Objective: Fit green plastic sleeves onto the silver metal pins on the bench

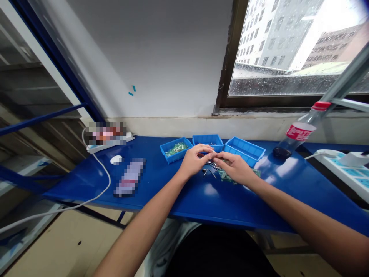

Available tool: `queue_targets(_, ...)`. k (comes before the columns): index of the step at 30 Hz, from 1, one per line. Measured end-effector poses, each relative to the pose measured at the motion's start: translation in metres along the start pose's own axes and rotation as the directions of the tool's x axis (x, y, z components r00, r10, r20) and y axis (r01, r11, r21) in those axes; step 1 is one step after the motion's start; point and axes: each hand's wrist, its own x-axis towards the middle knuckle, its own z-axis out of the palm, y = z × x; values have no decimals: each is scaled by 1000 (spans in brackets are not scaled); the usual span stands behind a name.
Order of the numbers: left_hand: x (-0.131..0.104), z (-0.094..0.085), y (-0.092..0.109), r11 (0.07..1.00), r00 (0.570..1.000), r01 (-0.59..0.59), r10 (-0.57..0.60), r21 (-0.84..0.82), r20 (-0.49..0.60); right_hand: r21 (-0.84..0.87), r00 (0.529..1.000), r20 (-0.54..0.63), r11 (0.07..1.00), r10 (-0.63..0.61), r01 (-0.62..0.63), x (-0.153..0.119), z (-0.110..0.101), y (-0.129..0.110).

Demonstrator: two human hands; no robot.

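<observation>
Some small part (213, 150) (mostly hidden, tbh) is pinched by left hand (195, 159) and right hand (234, 166) above loose metal bits (212, 174), so it could be dropped among them if fingertips slip.

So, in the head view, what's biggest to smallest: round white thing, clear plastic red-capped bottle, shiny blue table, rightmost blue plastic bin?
1. Shiny blue table
2. Clear plastic red-capped bottle
3. Rightmost blue plastic bin
4. Round white thing

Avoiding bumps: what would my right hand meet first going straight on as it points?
Your right hand would likely meet your left hand first; depth makes any gap between them hard to judge.
</observation>
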Motion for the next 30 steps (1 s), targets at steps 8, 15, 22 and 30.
queue_targets(8,0,1,0,999,998,30,-29,-28,53,156,993,17,981,115,-116,1,-3,0)
queue_targets(15,-4,-2,-1,887,997,-71,46,456,66,227,983,-93,965,158,-134,15,-6,6)
queue_targets(22,-5,-5,-15,774,988,-116,28,622,150,154,949,-161,957,270,-247,42,-16,9)
queue_targets(30,-5,-5,-17,767,985,-134,35,628,167,-569,969,208,790,-133,230,39,-50,6)
